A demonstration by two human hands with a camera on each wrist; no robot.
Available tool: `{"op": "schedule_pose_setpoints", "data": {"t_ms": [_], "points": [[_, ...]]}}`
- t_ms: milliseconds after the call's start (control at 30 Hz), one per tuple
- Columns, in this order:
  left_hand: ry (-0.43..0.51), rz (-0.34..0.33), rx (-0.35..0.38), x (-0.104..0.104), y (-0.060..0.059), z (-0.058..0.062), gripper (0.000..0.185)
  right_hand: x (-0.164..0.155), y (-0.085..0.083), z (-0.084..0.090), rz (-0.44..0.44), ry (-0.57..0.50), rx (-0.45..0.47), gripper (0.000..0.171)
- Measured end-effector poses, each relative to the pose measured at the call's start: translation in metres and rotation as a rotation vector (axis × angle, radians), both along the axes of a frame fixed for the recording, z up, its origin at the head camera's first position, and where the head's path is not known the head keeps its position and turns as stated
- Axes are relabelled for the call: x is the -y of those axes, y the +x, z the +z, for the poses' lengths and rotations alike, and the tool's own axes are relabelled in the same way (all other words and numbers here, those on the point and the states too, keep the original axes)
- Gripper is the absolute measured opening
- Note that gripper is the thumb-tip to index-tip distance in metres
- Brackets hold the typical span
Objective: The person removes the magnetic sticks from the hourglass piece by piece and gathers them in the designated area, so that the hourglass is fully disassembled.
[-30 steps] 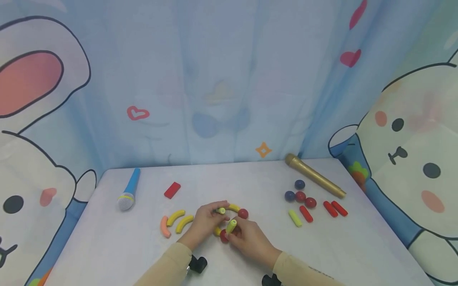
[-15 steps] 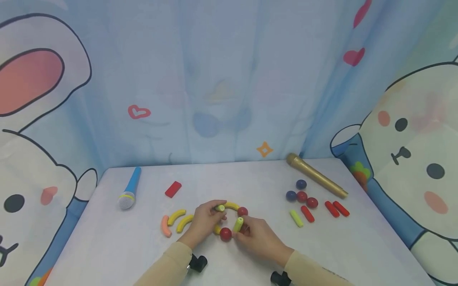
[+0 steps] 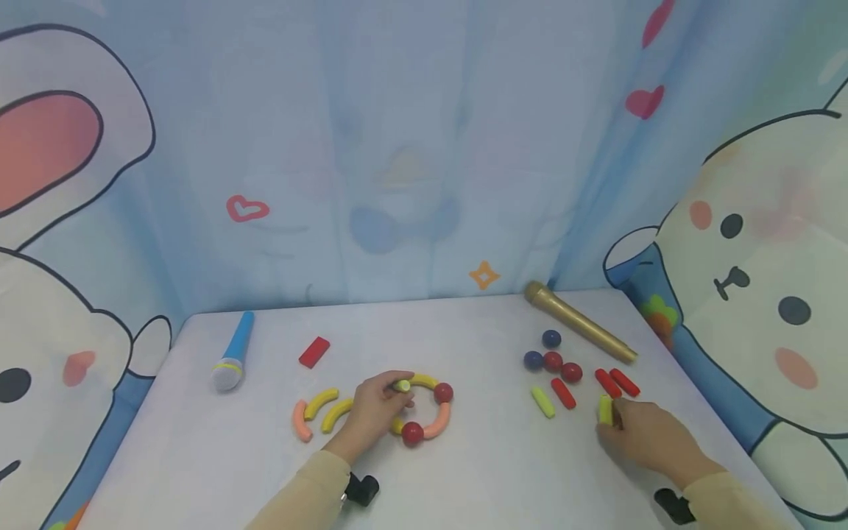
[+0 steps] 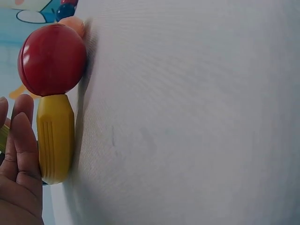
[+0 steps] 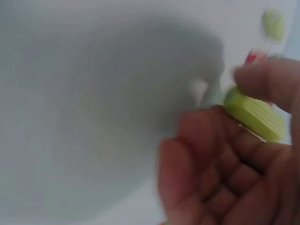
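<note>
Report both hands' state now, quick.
Left hand: pinching a lime stick at the ring.
Right hand: holding a lime stick piece.

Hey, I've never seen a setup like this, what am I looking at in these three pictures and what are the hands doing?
These are a person's two bare hands, filmed by three cameras: one worn on the head looking down, one on each wrist. On the white table lie toy pieces: a blue microphone, a gold microphone, loose red sticks and balls. The left hand rests on a ring of curved pieces and red balls; its wrist view shows a red ball joined to a yellow piece. The right hand holds a lime-green stick in its grip, blurred in its wrist view.
</note>
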State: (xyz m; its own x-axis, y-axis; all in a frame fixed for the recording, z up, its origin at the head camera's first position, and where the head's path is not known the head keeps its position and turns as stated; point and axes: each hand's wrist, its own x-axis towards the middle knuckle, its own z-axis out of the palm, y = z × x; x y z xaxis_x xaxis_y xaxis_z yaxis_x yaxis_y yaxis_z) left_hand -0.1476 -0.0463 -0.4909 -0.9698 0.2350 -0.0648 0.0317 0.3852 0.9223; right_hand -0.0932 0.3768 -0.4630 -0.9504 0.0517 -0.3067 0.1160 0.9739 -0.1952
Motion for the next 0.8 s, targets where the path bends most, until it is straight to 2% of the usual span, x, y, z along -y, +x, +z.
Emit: {"op": "schedule_pose_setpoints", "data": {"t_ms": [200, 500, 700, 800], "points": [[0.028, 0.000, 0.017, 0.001, 0.001, -0.001, 0.034, -0.021, -0.006, 0.000, 0.017, 0.089, 0.057, 0.048], [0.020, 0.014, 0.021, 0.002, 0.002, -0.001, 0.034, -0.022, -0.007, -0.001, -0.006, 0.083, 0.078, 0.044], [0.015, 0.018, 0.026, 0.001, 0.002, 0.000, 0.036, -0.025, -0.004, -0.006, -0.059, 0.078, 0.093, 0.056], [0.017, 0.015, 0.023, 0.000, 0.001, 0.000, 0.038, -0.026, 0.000, -0.002, -0.084, 0.071, 0.082, 0.064]]}}
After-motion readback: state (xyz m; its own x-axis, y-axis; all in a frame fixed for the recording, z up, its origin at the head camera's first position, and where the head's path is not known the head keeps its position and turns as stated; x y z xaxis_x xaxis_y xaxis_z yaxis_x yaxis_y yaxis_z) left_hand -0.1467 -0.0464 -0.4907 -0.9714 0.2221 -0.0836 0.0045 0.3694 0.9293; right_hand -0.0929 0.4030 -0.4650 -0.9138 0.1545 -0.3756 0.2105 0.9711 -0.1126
